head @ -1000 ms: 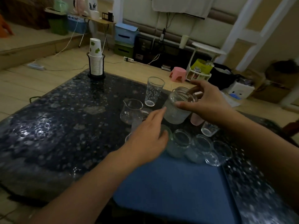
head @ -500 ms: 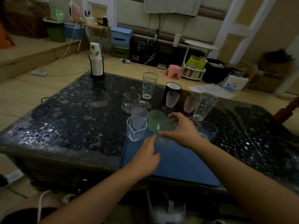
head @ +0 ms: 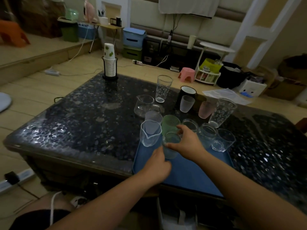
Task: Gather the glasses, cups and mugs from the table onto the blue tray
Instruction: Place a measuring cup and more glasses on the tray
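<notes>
A blue tray (head: 191, 173) lies at the near edge of the dark speckled table (head: 86, 123). My right hand (head: 186, 141) grips a clear glass jar (head: 171, 146) by its rim, low over the tray's front left. My left hand (head: 157, 164) is curled against the jar's base. Along the tray's far side stand a spouted beaker (head: 150, 133), a green cup (head: 170, 122), clear jars (head: 207, 133) and a tumbler (head: 224, 141). Behind them on the table are a pitcher (head: 143, 105), two tall dotted glasses (head: 163, 88), a black mug (head: 187, 92), a frosted cup (head: 186, 103) and a pink cup (head: 206, 109).
A stack of paper cups in a black holder (head: 109, 63) stands at the table's far left corner. The table's near edge runs just under my forearms. A pink stool (head: 186, 74) and clutter sit on the floor beyond.
My right hand has brought the jar back from over the table's middle and down to the tray's front. My left hand has closed in on its base.
</notes>
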